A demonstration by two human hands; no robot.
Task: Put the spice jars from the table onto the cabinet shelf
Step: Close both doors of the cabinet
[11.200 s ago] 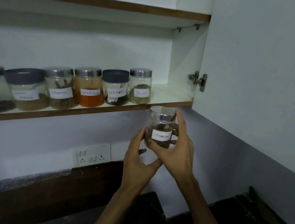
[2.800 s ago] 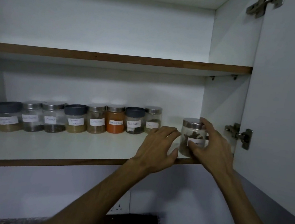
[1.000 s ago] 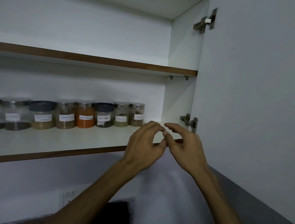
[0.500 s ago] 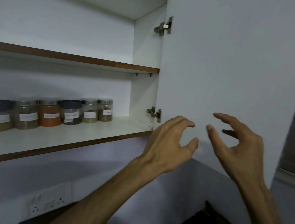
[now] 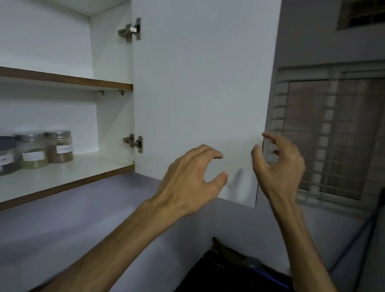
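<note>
Spice jars (image 5: 33, 150) stand on cabinet shelf (image 5: 44, 181) at 9 o'clock; left hand (image 5: 192, 182) and right hand (image 5: 278, 166) half-open w/ loosely curled fingers, holding nothing, by door (image 5: 194, 85) edge.

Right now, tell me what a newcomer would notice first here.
Two bare hands raised mid-frame: the left hand in front of the open white door, the right hand at its free edge, both holding nothing. At lower left, labelled jars stand in a row on the shelf.

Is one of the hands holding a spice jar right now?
No, the left hand and right hand hold nothing, fingers loosely curled by the cabinet door; the spice jars stand on the shelf.
</note>
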